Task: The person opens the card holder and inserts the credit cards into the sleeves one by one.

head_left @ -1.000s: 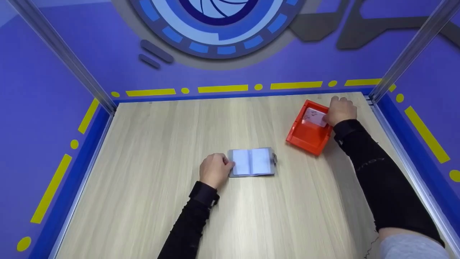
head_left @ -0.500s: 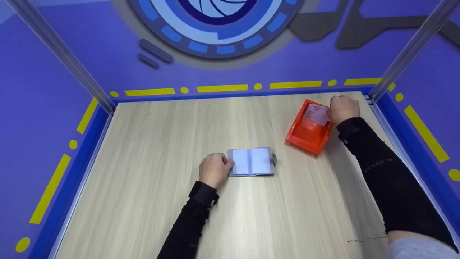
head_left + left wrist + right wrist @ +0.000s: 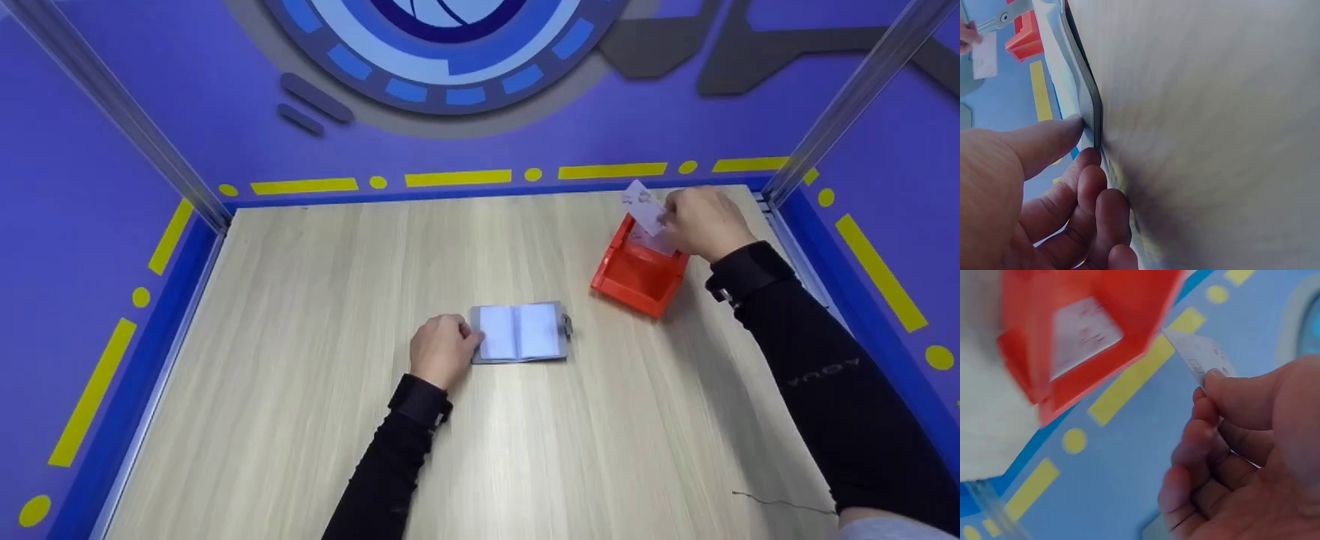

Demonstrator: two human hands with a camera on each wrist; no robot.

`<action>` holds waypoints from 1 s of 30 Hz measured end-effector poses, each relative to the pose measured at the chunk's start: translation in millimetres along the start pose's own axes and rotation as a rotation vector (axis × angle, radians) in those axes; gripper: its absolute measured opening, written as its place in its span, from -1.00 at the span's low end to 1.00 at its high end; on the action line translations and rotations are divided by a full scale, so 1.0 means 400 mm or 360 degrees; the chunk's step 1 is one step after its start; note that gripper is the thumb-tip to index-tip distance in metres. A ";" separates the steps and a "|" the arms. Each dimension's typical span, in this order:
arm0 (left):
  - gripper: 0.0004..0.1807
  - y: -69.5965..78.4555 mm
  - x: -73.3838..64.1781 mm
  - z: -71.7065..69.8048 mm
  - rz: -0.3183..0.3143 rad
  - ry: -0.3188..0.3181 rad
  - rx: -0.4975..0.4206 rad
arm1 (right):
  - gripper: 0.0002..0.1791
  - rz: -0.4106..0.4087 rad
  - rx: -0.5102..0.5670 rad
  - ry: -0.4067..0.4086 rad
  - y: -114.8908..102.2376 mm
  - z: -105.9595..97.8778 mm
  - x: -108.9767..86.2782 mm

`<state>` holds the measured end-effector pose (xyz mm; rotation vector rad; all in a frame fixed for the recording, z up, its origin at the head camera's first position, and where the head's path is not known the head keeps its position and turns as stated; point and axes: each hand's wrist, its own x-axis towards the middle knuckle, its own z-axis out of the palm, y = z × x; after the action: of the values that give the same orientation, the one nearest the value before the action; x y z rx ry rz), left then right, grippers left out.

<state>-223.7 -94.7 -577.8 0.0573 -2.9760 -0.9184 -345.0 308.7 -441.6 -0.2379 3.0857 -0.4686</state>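
A grey card holder (image 3: pixel 519 332) lies open on the table in the head view, its white inner pages showing and a small clasp at its right edge. My left hand (image 3: pixel 441 349) pinches the left edge of its cover, thumb above and fingertips below, as the left wrist view shows. Above the back end of a red bin (image 3: pixel 637 277), my right hand (image 3: pixel 705 220) holds a white printed card (image 3: pixel 643 204) between thumb and fingers. Another pale card (image 3: pixel 1085 334) lies inside the bin, seen from above in the right wrist view.
The wooden table (image 3: pixel 322 300) is bounded by blue panels at the back and both sides. Metal posts (image 3: pixel 847 105) rise at the back corners. A thin dark thread (image 3: pixel 780 502) trails near the right forearm.
The right hand has lifted a card up out of the red bin, tilting it, while another stays inside. The left hand keeps its place at the card holder's edge.
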 end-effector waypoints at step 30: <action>-0.64 0.012 -0.001 -0.006 0.0025 0.0010 0.0117 | -0.74 0.0091 0.0561 -0.0619 -0.319 0.318 -0.170</action>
<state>-223.5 -92.0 -573.0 0.0377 -2.9993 -0.8058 -254.6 161.2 -526.0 -0.2038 2.5731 -0.8369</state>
